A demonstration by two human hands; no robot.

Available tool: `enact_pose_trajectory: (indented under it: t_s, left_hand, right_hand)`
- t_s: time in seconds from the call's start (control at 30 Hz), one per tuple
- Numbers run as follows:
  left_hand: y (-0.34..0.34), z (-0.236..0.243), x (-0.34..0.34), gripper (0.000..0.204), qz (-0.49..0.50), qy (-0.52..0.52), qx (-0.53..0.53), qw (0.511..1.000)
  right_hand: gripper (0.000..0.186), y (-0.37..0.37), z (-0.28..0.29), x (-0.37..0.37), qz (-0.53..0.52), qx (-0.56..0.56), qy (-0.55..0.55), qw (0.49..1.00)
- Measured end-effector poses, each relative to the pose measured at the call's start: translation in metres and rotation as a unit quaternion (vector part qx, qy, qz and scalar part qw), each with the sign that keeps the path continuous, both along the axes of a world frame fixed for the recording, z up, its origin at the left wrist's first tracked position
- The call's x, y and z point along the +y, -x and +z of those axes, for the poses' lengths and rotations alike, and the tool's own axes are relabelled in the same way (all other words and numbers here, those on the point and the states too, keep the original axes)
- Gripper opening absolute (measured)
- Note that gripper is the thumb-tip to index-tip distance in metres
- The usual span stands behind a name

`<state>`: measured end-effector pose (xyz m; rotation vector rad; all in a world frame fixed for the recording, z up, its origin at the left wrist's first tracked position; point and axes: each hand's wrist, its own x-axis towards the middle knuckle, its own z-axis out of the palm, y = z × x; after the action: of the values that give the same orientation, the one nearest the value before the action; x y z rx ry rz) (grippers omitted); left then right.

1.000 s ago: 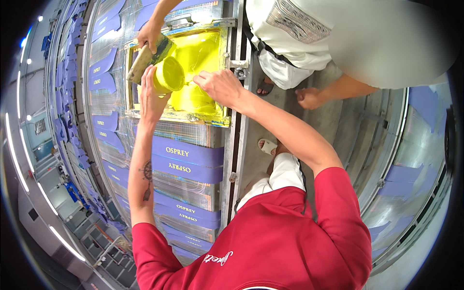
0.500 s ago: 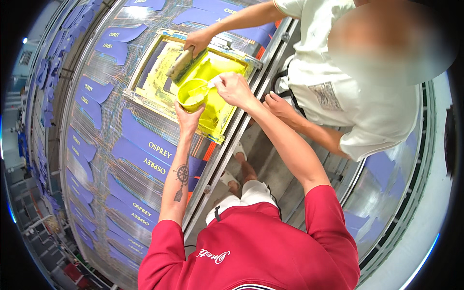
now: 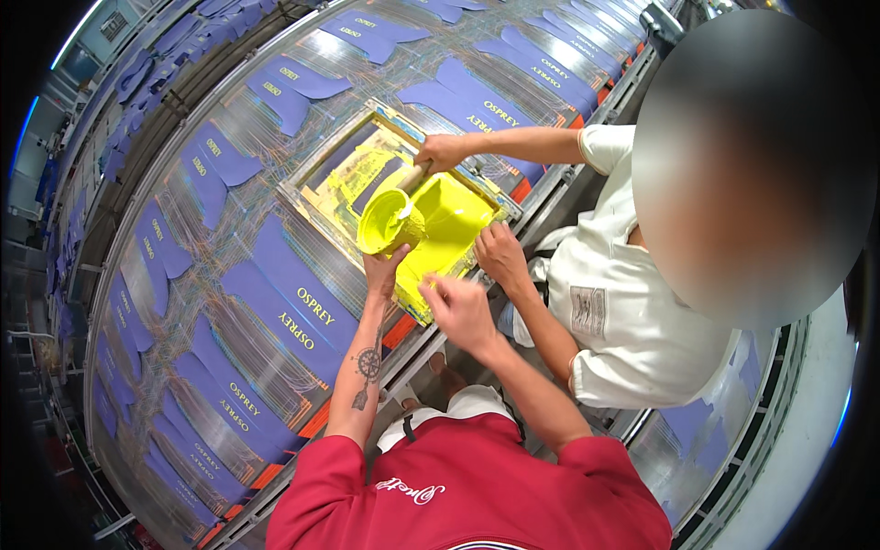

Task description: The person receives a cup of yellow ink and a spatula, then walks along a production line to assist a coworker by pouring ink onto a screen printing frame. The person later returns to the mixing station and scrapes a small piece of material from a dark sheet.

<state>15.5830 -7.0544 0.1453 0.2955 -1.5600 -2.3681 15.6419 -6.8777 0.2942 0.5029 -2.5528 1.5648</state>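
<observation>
My left hand (image 3: pixel 385 266) is closed around the lower part of a yellow, paint-coated cup (image 3: pixel 410 234), tilted over a screen-printing frame (image 3: pixel 316 215). Thick yellow ink coats the cup's inside, and a small pale piece shows near its mouth. Bright yellow ink (image 3: pixel 449 220) pools on the frame's right half. My right hand (image 3: pixel 466 313) is just off the frame's near corner, apart from the cup; motion blurs its bent fingers, and I see nothing certain in them. A co-worker's hand (image 3: pixel 442 153) grips a squeegee (image 3: pixel 412 178) behind the cup.
Purple cut pieces (image 3: pixel 275 312) with yellow print lie in rows along the long table. A metal rail (image 3: pixel 403 374) runs along its near edge. The co-worker in a white shirt (image 3: pixel 632 339) stands close on the right, with the other hand (image 3: pixel 500 252) by the frame's edge.
My right hand has left the cup, where it held a pale scraper, and moved toward me. The cup is tipped differently. My view has shifted; the co-worker's free hand has come up beside the frame.
</observation>
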Motion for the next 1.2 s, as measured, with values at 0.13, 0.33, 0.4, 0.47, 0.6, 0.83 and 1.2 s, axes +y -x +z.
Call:
enact_pose_trajectory:
  t_s: [0.13, 0.33, 0.4, 0.47, 0.6, 0.83, 1.2]
  left_hand:
    - [0.011, 0.004, -0.022, 0.078, -0.048, -0.031, 0.061, 0.996]
    - [0.02, 0.059, -0.049, 0.075, -0.052, -0.054, 0.108, 0.991]
    - [0.017, 0.083, -0.058, 0.073, -0.05, -0.012, 0.106, 0.993]
    - [0.004, 0.104, -0.077, 0.075, -0.049, 0.059, 0.088, 0.993]
    - [-0.048, 0.149, -0.122, 0.072, -0.037, 0.151, 0.063, 0.986]
    - [-0.247, 0.179, -0.217, 0.054, 0.072, 0.366, -0.094, 0.923]
    - [-0.664, 0.175, -0.21, 0.076, 0.39, 0.277, 0.044, 0.877]
  right_hand:
    - [0.021, -0.076, -0.057, 0.027, 0.088, -0.128, 0.002, 0.988]
    - [0.02, -0.14, -0.11, 0.049, 0.117, -0.174, 0.017, 0.978]
    - [0.02, -0.144, -0.12, 0.051, 0.124, -0.197, 0.013, 0.972]
    - [0.021, -0.14, -0.117, 0.05, 0.137, -0.214, 0.024, 0.967]
    - [0.022, -0.13, -0.109, 0.038, 0.174, -0.207, 0.02, 0.963]
    - [0.024, -0.164, -0.125, 0.016, 0.274, -0.158, -0.033, 0.948]
    - [0.024, -0.282, -0.118, 0.005, 0.309, -0.131, -0.134, 0.932]
